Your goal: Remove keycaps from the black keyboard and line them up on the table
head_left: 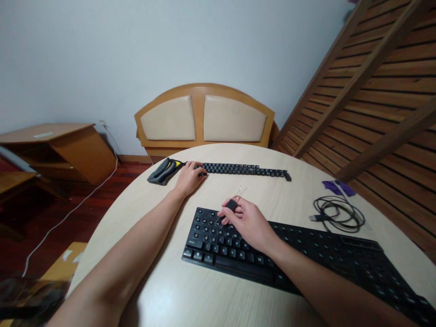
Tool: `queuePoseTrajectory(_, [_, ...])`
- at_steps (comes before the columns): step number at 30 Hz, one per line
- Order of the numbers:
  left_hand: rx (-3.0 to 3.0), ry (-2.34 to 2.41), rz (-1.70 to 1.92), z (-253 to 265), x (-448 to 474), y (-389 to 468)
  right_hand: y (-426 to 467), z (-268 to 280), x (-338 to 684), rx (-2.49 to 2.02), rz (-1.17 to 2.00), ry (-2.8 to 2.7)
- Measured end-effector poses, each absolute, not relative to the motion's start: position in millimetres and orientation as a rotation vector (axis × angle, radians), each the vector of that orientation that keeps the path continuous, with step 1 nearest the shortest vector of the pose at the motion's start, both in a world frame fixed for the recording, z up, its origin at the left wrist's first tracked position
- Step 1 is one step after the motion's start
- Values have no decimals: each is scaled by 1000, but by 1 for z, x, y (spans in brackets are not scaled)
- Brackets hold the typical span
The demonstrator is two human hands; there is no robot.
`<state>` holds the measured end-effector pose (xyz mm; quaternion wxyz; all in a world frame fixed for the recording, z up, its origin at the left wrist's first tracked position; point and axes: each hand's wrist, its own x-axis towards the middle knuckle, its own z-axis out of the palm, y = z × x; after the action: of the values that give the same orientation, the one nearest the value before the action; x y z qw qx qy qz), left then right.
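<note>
A black keyboard (238, 263) lies across the near side of the round table, with many sockets bare at its upper left and the lower rows still capped. My right hand (254, 222) is closed over the keyboard's left part, gripping a wire keycap puller (231, 205) with a black handle; its wire loops point away from me. Farther back stretches a long band of loose black keycaps (235, 169). At its left end my left hand (190, 178) has its fingers curled round a dark keycap (202, 173), partly hidden by them.
A grey, black and yellow pouch-like item (163, 171) sits left of my left hand. To the right lie a coiled USB cable (337, 214), a purple cloth (335, 187) and a thin brush-like stick (344, 193). A headboard (200, 97) stands behind the table (153, 281).
</note>
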<state>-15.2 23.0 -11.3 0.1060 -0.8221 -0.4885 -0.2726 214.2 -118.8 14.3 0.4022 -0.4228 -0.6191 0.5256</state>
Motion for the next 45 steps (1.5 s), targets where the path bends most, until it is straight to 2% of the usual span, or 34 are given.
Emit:
queuePoseTrajectory(23, [-2496, -1479, -910, 1, -6, 10, -120, 18, 214, -1070, 1330, -1573])
queuePoseTrajectory(26, [-2610, -1484, -904, 15, 0, 1, -120, 18, 215, -1046, 1318, -1589])
queuePoseTrajectory(32, [-3023, -1476, -650, 47, 13, -27, -118, 17, 216, -1054, 1305, -1607])
queuePoseTrajectory(40, [-3346, -1368, -359, 53, 16, -84, -118, 15, 216, -1040, 1272, -1640])
queuePoseTrajectory(45, [-3385, -1262, -588, 55, 4, -108, -120, 18, 216, -1041, 1256, -1647])
